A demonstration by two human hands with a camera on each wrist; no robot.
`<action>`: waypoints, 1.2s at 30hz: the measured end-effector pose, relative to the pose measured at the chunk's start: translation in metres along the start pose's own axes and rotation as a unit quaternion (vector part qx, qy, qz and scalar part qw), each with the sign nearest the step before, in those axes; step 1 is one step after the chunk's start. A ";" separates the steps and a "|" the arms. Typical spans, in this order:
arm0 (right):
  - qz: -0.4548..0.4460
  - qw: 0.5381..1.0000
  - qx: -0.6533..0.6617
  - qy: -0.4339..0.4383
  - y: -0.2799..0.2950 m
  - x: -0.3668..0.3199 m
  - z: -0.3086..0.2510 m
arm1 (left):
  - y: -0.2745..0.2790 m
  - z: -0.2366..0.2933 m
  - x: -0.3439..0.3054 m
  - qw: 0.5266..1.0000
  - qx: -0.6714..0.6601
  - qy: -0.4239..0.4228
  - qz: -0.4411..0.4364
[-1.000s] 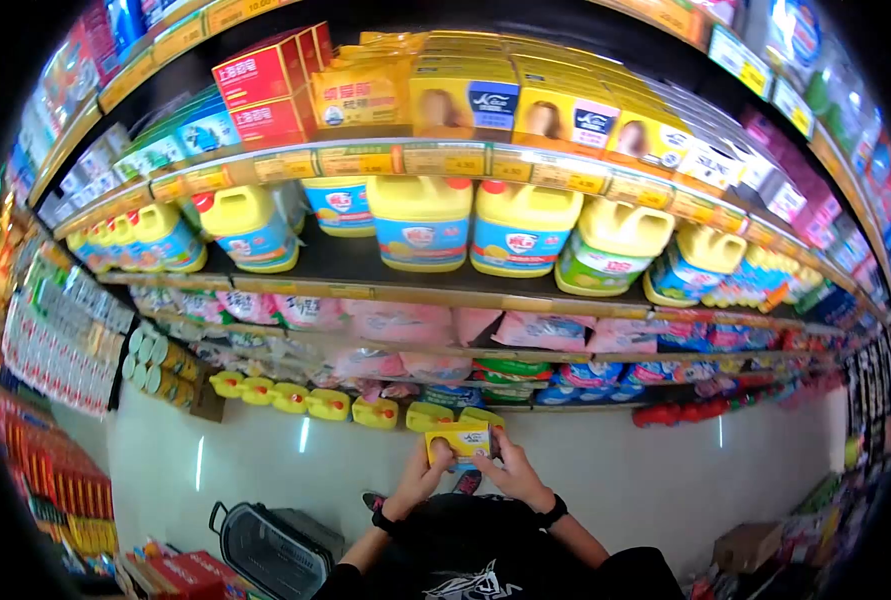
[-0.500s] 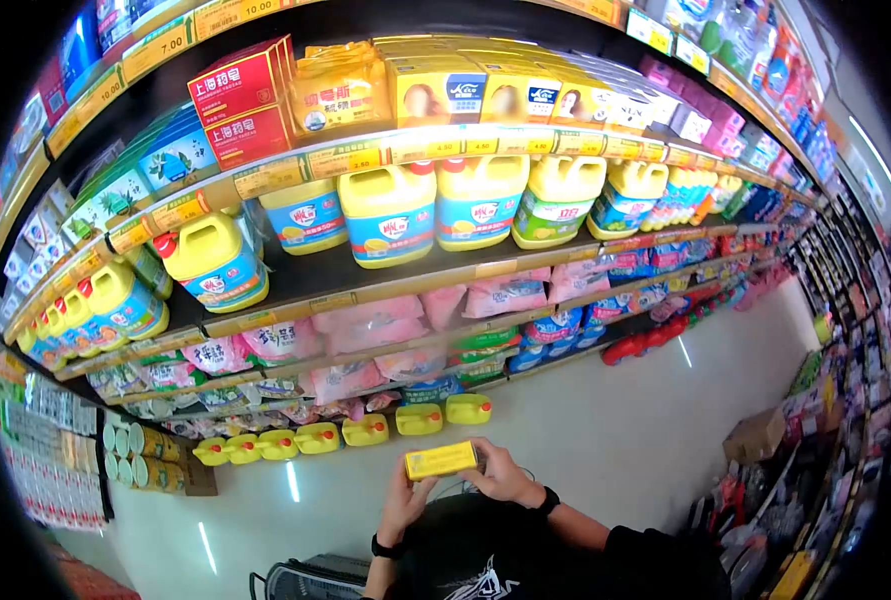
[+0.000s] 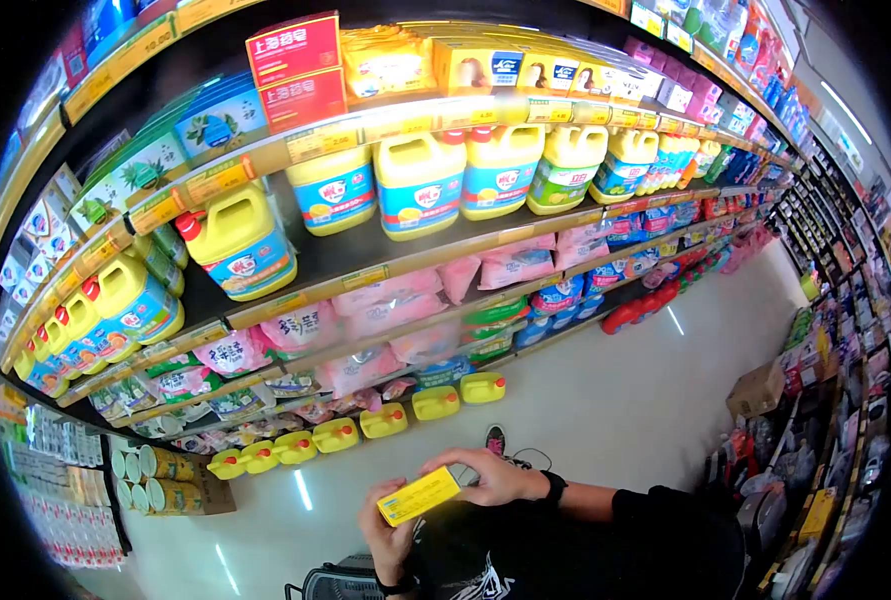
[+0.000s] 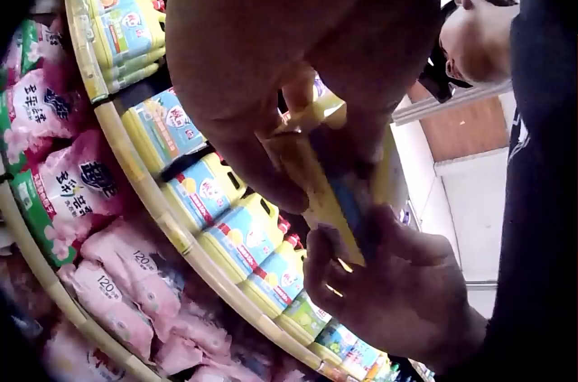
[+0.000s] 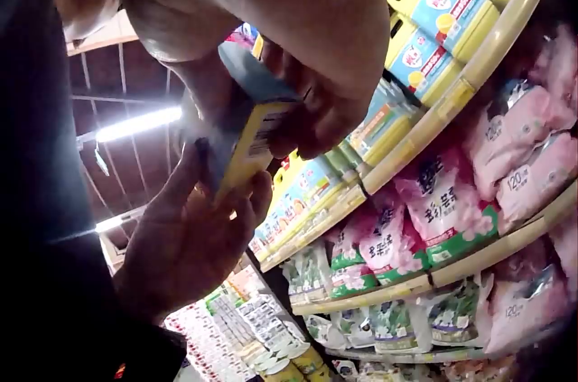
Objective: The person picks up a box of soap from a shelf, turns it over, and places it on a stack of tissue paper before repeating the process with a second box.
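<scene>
Both hands hold a small yellow box in front of the body, its narrow printed side facing up in the head view. The left hand grips the box's left end, and the right hand grips its right end. In the left wrist view the box shows yellow and blue faces between the left hand and the right hand. A barcode side of the box shows in the right wrist view, with fingers curled round both ends.
Shelves carry soap boxes, yellow detergent jugs and pink bags. More yellow jugs line the floor. A dark basket stands at the lower left, a cardboard box at the right.
The box has turned from its broad face to a narrow side and now tilts. Both hands have moved lower and slightly left in view, still holding it. The head view has swung relative to the shelves.
</scene>
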State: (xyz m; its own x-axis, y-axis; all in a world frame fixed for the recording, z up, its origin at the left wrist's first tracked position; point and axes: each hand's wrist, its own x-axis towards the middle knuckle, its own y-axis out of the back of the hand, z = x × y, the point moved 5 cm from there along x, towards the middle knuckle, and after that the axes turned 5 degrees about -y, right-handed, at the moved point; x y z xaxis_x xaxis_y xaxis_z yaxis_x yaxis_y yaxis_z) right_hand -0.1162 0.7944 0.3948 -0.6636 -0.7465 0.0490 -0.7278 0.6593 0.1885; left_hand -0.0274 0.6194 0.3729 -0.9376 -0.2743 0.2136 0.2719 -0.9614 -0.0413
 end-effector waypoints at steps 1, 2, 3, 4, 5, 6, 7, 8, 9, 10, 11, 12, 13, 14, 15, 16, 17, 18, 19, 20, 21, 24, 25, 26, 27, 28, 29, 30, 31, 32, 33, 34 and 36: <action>-0.007 1.000 -0.009 -0.015 -0.008 0.004 0.002 | 0.005 -0.001 -0.007 0.999 -0.030 0.033 0.020; -0.010 1.000 -0.015 -0.024 -0.016 0.008 0.003 | 0.010 -0.002 -0.014 0.995 -0.059 0.066 0.040; -0.014 0.999 -0.021 -0.033 -0.025 0.013 0.005 | 0.016 -0.004 -0.021 0.992 -0.074 0.073 0.066; -0.017 0.999 -0.027 -0.044 -0.033 0.018 0.006 | 0.023 -0.008 -0.029 0.989 -0.088 0.081 0.091; -0.029 0.998 -0.004 -0.058 -0.042 0.022 0.004 | 0.030 -0.012 -0.036 0.984 -0.102 0.088 0.117; -0.040 0.996 0.020 -0.072 -0.050 0.026 0.001 | 0.039 -0.013 -0.042 0.987 -0.045 0.089 0.123; -0.049 0.994 0.044 -0.085 -0.059 0.033 -0.002 | 0.050 -0.015 -0.046 0.986 -0.036 0.093 0.130; -0.055 0.993 0.051 -0.095 -0.067 0.040 -0.003 | 0.059 -0.016 -0.050 0.985 -0.030 0.099 0.137; -0.066 0.990 0.057 -0.111 -0.075 0.045 -0.005 | 0.064 -0.012 -0.054 0.982 -0.027 0.109 0.148; -0.083 0.986 0.062 -0.132 -0.082 0.048 -0.005 | 0.073 -0.008 -0.049 0.991 0.016 0.106 0.085; -0.068 0.990 0.034 -0.121 -0.084 0.053 -0.004 | 0.075 -0.006 -0.054 0.984 -0.028 0.110 0.140; -0.063 0.992 0.009 -0.109 -0.089 0.058 0.001 | 0.078 -0.008 -0.050 0.981 -0.045 0.124 0.144; -0.065 0.993 -0.008 -0.098 -0.099 0.063 0.004 | 0.087 -0.011 -0.053 0.976 -0.057 0.143 0.153; -0.078 0.990 0.006 -0.120 -0.104 0.069 0.005 | 0.090 -0.011 -0.049 0.968 -0.089 0.164 0.166; -0.097 0.985 0.022 -0.140 -0.106 0.078 0.005 | 0.096 -0.013 -0.044 0.958 -0.119 0.181 0.185; -0.096 0.985 0.040 -0.138 -0.106 0.089 0.002 | 0.101 -0.014 -0.040 0.965 -0.106 0.171 0.171; -0.092 0.985 0.054 -0.135 -0.106 0.100 0.002 | 0.105 -0.016 -0.036 0.971 -0.094 0.158 0.154; -0.096 0.982 0.079 -0.145 -0.109 0.107 0.010 | 0.109 -0.016 -0.030 0.966 -0.094 0.173 0.167; -0.095 0.978 0.101 -0.156 -0.110 0.114 0.017 | 0.110 -0.014 -0.025 0.962 -0.096 0.186 0.175; -0.118 0.972 0.100 -0.178 -0.111 0.120 0.022 | 0.111 -0.010 -0.018 0.960 -0.088 0.181 0.193; -0.142 0.966 0.095 -0.194 -0.109 0.130 0.027 | 0.113 -0.008 -0.008 0.959 -0.080 0.172 0.210; -0.175 0.969 0.070 -0.160 -0.113 0.165 0.038 | 0.121 -0.008 0.004 0.946 -0.073 0.185 0.256; -0.176 0.973 0.064 -0.137 -0.114 0.173 0.042 | 0.123 -0.009 0.005 0.940 -0.075 0.200 0.268; -0.188 0.972 0.059 -0.125 -0.116 0.184 0.044 | 0.125 -0.009 0.008 0.937 -0.087 0.206 0.270; -0.201 0.972 0.055 -0.112 -0.117 0.194 0.046 | 0.129 -0.009 0.012 0.940 -0.065 0.187 0.279; -0.209 0.970 0.064 -0.108 -0.119 0.203 0.045 | 0.132 -0.012 0.016 0.942 -0.044 0.167 0.288; -0.224 0.966 0.066 -0.115 -0.119 0.210 0.044 | 0.133 -0.011 0.019 0.943 -0.025 0.150 0.295; -0.239 0.961 0.069 -0.122 -0.119 0.217 0.044 | 0.135 -0.011 0.022 0.940 -0.019 0.170 0.294; -0.241 0.957 0.090 -0.131 -0.119 0.222 0.042 | 0.136 -0.011 0.026 0.937 -0.018 0.178 0.299; -0.246 0.953 0.110 -0.140 -0.120 0.228 0.041 | 0.137 -0.011 0.029 0.933 -0.019 0.185 0.307; -0.256 0.946 0.130 -0.149 -0.124 0.235 0.039 | 0.138 -0.012 0.031 0.927 -0.018 0.191 0.321; -0.293 0.929 0.139 -0.180 -0.124 0.240 0.039 | 0.139 -0.017 0.032 0.925 -0.016 0.195 0.327; -0.329 0.924 0.109 -0.159 -0.126 0.252 0.036 | 0.142 -0.024 0.034 0.915 0.027 0.166 0.366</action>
State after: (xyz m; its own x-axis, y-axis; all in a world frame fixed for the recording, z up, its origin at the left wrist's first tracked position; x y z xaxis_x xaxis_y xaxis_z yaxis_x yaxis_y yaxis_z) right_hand -0.1976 0.5266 0.3484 -0.0561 -0.9515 -0.3026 -0.9868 0.0990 -0.1284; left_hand -0.0261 0.4734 0.3506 -0.5113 -0.8441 -0.1613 0.8556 -0.5177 -0.0033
